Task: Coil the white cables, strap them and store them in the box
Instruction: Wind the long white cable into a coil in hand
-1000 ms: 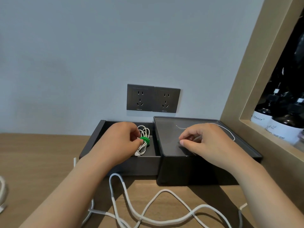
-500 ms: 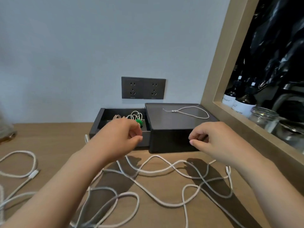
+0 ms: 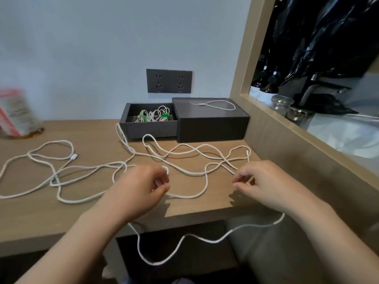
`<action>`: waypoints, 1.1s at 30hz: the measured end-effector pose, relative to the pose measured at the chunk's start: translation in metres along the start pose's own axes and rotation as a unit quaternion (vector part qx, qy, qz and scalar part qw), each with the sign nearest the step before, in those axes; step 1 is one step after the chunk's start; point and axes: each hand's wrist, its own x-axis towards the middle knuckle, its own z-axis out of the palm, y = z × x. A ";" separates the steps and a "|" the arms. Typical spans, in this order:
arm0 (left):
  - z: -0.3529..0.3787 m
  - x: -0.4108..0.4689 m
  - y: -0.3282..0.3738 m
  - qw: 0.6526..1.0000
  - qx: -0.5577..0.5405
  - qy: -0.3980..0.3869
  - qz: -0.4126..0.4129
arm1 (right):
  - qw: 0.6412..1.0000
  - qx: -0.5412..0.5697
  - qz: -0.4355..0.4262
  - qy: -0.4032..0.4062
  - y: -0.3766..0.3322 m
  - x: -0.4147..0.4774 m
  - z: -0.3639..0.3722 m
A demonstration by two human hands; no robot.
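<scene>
The left hand point(image 3: 141, 187) and right hand point(image 3: 266, 181) have come back from the dark grey box point(image 3: 211, 128). The long white cable point(image 3: 206, 179) lies under their curled fingers, but I cannot tell if they grasp it. Pulling crossed loops may knot it.

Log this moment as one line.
box drawer: open, strapped coils inside | loose cables: tangled on desk | left grip, right grip: over cables, hold unclear

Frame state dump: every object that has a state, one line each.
drawer, slid open from the box
coiled cables, in the drawer, green-strapped
loose cables, uncoiled and tangled on the table; one hangs off the front edge
wall sockets, nothing plugged in
left hand, fingers curled over the cables, grip unclear
right hand, same
</scene>
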 end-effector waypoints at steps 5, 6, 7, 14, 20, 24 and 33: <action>0.005 -0.032 -0.001 0.998 0.037 0.048 0.006 | 1.000 0.002 0.004 0.006 0.002 -0.029 0.012; 0.004 -0.038 -0.002 0.998 0.047 0.052 0.006 | 1.000 0.007 0.009 0.003 0.004 -0.033 0.015; 0.003 -0.043 -0.003 0.997 0.057 0.052 0.014 | 1.000 0.012 0.014 0.003 0.005 -0.037 0.018; 0.005 -0.046 0.026 0.993 0.059 0.035 0.100 | 0.996 -0.009 0.069 0.055 0.020 -0.038 0.022; 0.015 -0.018 0.032 0.992 0.072 0.016 0.103 | 0.983 0.018 0.159 0.091 0.037 -0.006 0.016; 0.017 -0.005 0.035 0.992 0.080 0.008 0.101 | 0.968 0.067 0.227 0.085 0.047 0.023 0.019; 0.013 0.008 0.039 0.992 0.086 -0.002 0.097 | 0.938 0.021 0.333 0.091 0.051 0.065 0.043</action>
